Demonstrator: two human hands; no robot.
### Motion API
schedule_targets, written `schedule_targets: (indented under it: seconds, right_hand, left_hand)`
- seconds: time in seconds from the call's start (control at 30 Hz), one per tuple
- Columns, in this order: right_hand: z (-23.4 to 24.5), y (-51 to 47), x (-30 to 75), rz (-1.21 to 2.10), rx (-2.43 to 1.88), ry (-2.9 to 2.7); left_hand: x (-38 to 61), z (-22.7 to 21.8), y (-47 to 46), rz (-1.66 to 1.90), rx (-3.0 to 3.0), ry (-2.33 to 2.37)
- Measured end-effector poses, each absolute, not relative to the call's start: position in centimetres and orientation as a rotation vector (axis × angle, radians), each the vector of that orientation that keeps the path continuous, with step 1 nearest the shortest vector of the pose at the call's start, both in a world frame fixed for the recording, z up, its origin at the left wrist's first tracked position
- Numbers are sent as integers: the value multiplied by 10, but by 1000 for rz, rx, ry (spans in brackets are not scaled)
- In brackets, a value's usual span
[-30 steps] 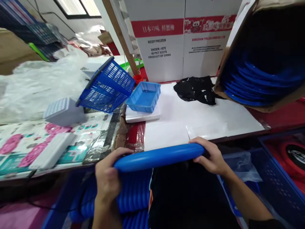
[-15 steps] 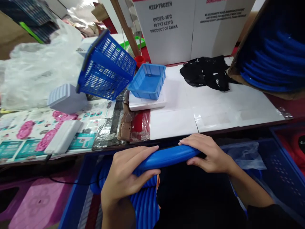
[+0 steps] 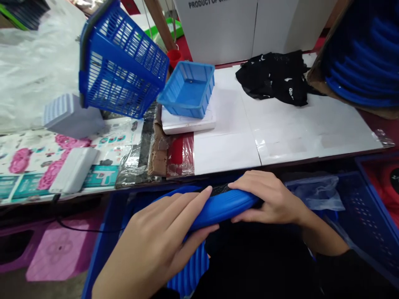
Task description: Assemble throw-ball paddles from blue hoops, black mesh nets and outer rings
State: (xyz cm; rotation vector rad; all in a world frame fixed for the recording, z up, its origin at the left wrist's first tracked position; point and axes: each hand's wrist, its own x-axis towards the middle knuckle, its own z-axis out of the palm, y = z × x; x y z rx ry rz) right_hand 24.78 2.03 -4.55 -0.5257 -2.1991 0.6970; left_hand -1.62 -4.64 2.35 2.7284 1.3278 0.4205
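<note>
A glossy blue ring-shaped cover [image 3: 222,207], much like a steering wheel cover, is held between my two hands below the table edge. A black textured inner surface shows along its far side. My left hand [image 3: 158,236] is closed around its left part, fingers over the top and thumb underneath. On the right end, my right hand [image 3: 268,197] grips in the same way, fingers above and thumb below. Part of the ring is hidden behind my left hand. Beneath the hands lies a stack of ribbed blue rings [image 3: 190,270], partly covered by my arm and dark clothing.
On the table [image 3: 227,153] are a light blue tray [image 3: 190,93], black cloth [image 3: 274,79] and a tilted blue basket [image 3: 124,70]. A carton of blue rings [image 3: 364,62] stands at right. A blue crate [image 3: 368,211] and pink stool [image 3: 59,249] are below.
My left hand has slid right along the ring, closer to my right hand, and the black inner side now shows. The view has tilted downward.
</note>
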Motion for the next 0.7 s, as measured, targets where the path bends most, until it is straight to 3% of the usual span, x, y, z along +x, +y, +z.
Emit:
schedule_targets:
  seconds: [0.7]
  right_hand:
    - [-39, 20, 245, 727, -509, -2303]
  left_hand:
    - [-19, 15, -37, 508, 2652, 1273]
